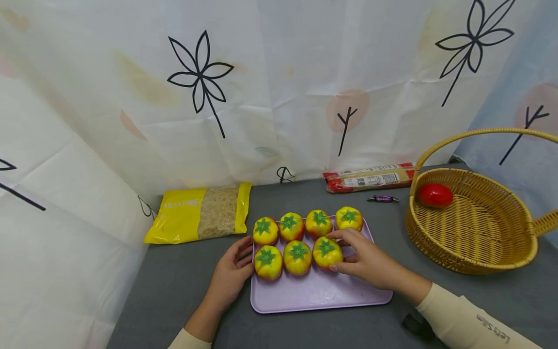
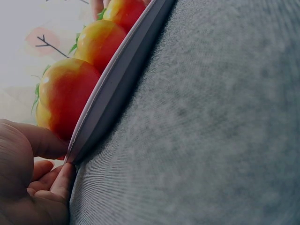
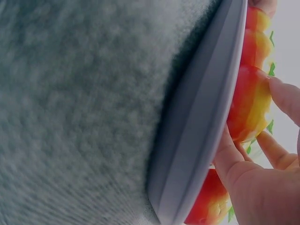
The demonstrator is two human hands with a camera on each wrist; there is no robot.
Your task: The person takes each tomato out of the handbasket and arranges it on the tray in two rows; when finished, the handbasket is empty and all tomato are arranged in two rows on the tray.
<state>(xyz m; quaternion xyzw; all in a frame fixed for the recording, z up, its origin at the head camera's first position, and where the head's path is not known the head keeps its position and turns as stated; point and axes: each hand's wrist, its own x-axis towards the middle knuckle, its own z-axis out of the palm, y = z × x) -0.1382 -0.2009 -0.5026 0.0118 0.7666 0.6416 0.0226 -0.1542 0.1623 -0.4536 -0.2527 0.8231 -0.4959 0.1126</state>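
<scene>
My right hand [image 1: 368, 257] grips a yellow-and-red tomato [image 1: 328, 252], which has a green star-shaped top, at the right end of the front row on a lilac tray [image 1: 296, 295]. Thumb and fingers lie around its sides in the right wrist view, where the tomato [image 3: 251, 103] stands close to the tray's rim. At the tray's left edge, my left hand [image 1: 233, 271] pinches the rim between thumb and fingers, beside another tomato [image 1: 268, 262]. A middle tomato [image 1: 298, 258] stands between these two. Behind them is a row of several similar tomatoes [image 1: 291, 227].
A wicker basket [image 1: 471, 247] with a handle holds a shiny red oval item [image 1: 435, 195] on the right. Behind the tray lie a yellow bag [image 1: 198, 213], a red-ended clear packet [image 1: 370, 179] and a small purple-wrapped candy [image 1: 382, 198]. A patterned curtain [image 1: 279, 97] hangs behind the grey table [image 1: 174, 286].
</scene>
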